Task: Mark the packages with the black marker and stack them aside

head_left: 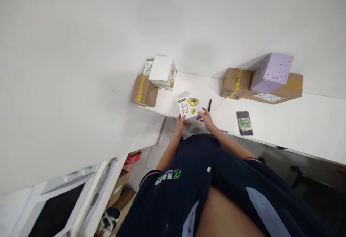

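Note:
A white box printed with avocados and the words "Su per Meal" point(190, 108) is tilted over the front edge of the white table. My left hand point(180, 124) grips its near left corner, thumb on top and the other fingers partly hidden underneath. At the right edge, my right hand point(207, 118) has its fingers bent against the same box. Just beyond those fingers a black pen point(210, 105) lies on the table.
Left on the table point(194, 82) are a taped cardboard box point(148, 92) and a white box point(160, 68). To the right stand a small brown carton point(234, 80) and a purple box point(274, 72) on a longer carton point(296, 85). A phone-like dark item with a banknote point(244, 123) lies nearer.

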A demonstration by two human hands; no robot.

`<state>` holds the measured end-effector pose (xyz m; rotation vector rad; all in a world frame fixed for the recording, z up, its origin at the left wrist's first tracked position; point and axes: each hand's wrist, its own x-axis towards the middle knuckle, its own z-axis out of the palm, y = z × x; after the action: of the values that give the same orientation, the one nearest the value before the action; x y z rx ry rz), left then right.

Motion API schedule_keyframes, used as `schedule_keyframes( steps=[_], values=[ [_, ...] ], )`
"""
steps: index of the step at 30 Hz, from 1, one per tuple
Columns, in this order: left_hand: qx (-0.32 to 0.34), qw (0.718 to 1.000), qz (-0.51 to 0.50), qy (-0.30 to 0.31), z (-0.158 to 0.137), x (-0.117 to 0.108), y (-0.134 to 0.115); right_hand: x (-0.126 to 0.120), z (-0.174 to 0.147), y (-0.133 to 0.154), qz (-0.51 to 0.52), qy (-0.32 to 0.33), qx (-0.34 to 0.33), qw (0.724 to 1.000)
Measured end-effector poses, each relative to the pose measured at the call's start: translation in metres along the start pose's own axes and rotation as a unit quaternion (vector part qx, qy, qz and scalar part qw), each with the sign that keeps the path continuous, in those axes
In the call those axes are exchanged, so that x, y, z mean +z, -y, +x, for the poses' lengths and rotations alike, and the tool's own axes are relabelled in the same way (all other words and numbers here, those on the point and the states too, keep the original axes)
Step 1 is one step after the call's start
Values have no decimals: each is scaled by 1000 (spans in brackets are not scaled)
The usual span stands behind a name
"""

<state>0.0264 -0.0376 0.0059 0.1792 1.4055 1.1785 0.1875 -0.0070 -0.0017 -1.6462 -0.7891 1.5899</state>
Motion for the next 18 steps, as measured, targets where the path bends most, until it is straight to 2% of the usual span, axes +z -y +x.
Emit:
schedule_keyframes(
  steps=[3,6,10,14,16,18],
  values=[
    [-2,998,-1,-68,12,-6,15,-5,2,-14,-159,0,-1,987],
    [-8,996,-13,-88,19,-14,25,-10,2,-25,-225,20,-1,974],
    [-33,998,20,-59,25,-26,30,-15,12,-28,-206,18,24,978],
    [-52,992,107,-43,33,-36,22,-14,35,-18,-174,-11,7,985],
    [-15,984,172,-41,40,-39,14,-9,45,-14,-158,-10,15,987],
    [43,978,204,-17,45,-39,7,-1,53,-12,-123,18,13,992]
  ],
)
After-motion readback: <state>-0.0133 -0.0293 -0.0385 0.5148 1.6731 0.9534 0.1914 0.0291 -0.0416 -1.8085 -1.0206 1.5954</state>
